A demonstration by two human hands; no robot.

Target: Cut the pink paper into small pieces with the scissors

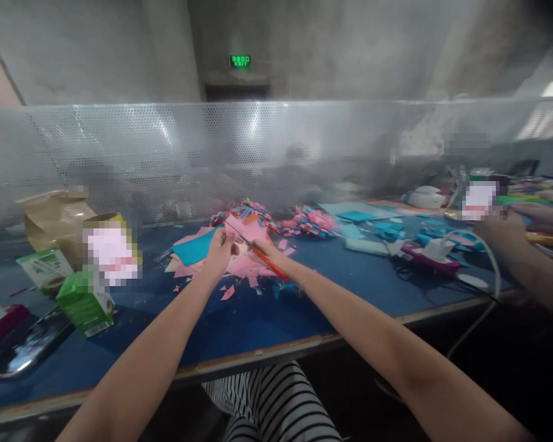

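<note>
The step in hand appears to be cutting: the left hand holds a small pink paper piece up to the scissors worked by the right hand. The next move seems to call for keeping the paper steady while the blades are worked along it.

The paper lies at the left fingertips, its free part extending beyond them toward the blades. Left thumb and fingers are pinched narrow on its edge. Right fingers are closed around the scissors, the red handle protruding below the hand; the blades point toward the paper, but their opening, and whether they touch it, cannot be told. Beneath both hands, pink offcuts and a blue sheet lie on the table.
</note>
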